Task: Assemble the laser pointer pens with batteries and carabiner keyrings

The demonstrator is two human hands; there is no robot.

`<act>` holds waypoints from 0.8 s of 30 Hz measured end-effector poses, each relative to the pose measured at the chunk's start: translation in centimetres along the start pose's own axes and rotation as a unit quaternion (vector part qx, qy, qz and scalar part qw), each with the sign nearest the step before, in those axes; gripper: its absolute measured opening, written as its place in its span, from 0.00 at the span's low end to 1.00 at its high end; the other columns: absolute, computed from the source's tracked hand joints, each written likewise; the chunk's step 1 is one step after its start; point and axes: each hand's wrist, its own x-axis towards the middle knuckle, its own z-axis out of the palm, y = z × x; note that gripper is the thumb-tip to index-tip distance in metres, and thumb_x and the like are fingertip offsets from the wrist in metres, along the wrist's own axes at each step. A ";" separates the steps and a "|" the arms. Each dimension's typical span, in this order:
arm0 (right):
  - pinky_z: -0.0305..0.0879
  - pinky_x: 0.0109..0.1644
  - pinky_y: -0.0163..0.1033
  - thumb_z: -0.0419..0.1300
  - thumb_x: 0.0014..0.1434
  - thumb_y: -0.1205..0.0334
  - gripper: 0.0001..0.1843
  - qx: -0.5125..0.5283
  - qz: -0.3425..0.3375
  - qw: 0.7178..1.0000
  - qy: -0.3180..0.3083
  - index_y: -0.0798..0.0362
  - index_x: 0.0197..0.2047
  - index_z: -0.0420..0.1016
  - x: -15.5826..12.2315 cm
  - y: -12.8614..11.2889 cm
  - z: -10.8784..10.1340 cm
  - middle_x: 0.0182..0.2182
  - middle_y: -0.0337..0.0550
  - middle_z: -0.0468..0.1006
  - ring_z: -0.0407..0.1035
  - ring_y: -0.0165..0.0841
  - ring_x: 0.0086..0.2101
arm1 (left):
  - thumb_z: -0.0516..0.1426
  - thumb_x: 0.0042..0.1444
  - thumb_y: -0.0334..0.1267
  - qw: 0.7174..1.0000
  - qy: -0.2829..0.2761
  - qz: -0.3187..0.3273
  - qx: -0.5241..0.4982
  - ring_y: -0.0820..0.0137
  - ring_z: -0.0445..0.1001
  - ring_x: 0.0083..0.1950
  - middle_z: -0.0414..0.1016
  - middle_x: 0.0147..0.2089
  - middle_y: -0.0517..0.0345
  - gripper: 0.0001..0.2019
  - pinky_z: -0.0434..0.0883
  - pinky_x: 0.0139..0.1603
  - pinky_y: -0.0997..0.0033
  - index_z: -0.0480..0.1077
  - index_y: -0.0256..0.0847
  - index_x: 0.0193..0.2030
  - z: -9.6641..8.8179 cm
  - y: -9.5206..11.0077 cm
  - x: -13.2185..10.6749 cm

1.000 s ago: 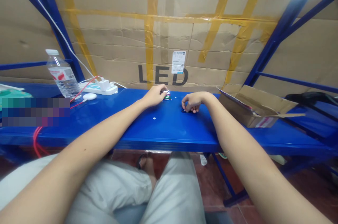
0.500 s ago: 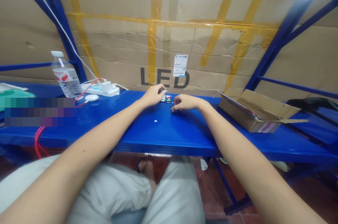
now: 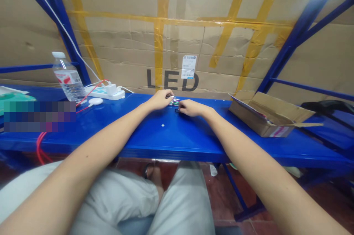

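Observation:
At the far middle of the blue table (image 3: 171,141) lies a small group of shiny, multicoloured metallic pieces (image 3: 175,101), too small to make out in kind. My left hand (image 3: 160,99) is at their left side, thumb and fingers curled together against them; what is in its grip is mostly hidden. Just to the right, my right hand (image 3: 191,108) is closed, with a small black loop-shaped piece (image 3: 177,110) at its fingertips, close to the table and in front of the coloured pieces.
A small white disc (image 3: 163,125) lies nearer me. On the left stand a water bottle (image 3: 68,78) and a white power strip (image 3: 109,94) with cables. An open cardboard box (image 3: 265,118) sits at right. A large taped carton (image 3: 124,47) closes off the back.
My right hand has moved slightly left towards the coloured pieces, bringing the black piece closer to them. My left hand stays nearly in place. The view has tilted slightly.

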 end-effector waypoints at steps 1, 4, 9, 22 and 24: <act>0.58 0.31 0.34 0.60 0.57 0.72 0.09 0.035 0.002 0.999 0.006 0.53 0.28 0.66 0.1 0.3 0.1 0.29 0.43 0.78 0.67 0.30 0.28 | 0.55 0.55 0.36 1.000 -0.007 0.000 -0.005 0.66 0.74 0.38 0.80 0.38 0.54 0.09 0.69 0.42 0.66 0.75 0.39 0.39 0.0 -0.1 0.0; 0.62 0.29 0.33 0.56 0.63 0.70 0.07 0.198 0.037 0.979 0.001 0.52 0.33 0.62 0.3 0.9 0.5 0.30 0.44 0.80 0.71 0.30 0.27 | 0.57 0.55 0.40 0.999 -0.033 -0.004 -0.033 0.66 0.75 0.40 0.80 0.38 0.54 0.10 0.69 0.43 0.67 0.76 0.38 0.39 0.2 -0.2 0.1; 0.64 0.26 0.32 0.57 0.63 0.65 0.07 0.400 0.060 0.914 0.033 0.52 0.34 0.63 0.7 1.2 1.2 0.23 0.39 0.76 0.67 0.27 0.22 | 0.60 0.52 0.44 0.995 -0.080 0.004 -0.061 0.70 0.70 0.32 0.74 0.28 0.61 0.11 0.64 0.35 0.71 0.72 0.37 0.29 0.2 0.1 0.1; 0.54 0.21 0.30 0.61 0.52 0.67 0.14 0.539 0.085 0.825 0.147 0.51 0.26 0.56 1.4 -0.3 2.1 0.18 0.31 0.59 0.51 0.23 0.19 | 0.57 0.57 0.41 0.998 -0.029 0.025 -0.059 0.71 0.69 0.31 0.72 0.26 0.61 0.11 0.63 0.35 0.70 0.68 0.39 0.26 0.5 0.7 0.0; 0.54 0.21 0.29 0.61 0.53 0.67 0.15 0.530 0.082 0.831 0.149 0.50 0.26 0.56 1.4 -0.3 2.1 0.18 0.32 0.58 0.52 0.23 0.19 | 0.58 0.57 0.42 0.995 -0.035 0.019 -0.086 0.71 0.70 0.30 0.73 0.26 0.61 0.11 0.64 0.35 0.70 0.68 0.39 0.26 0.6 0.8 0.0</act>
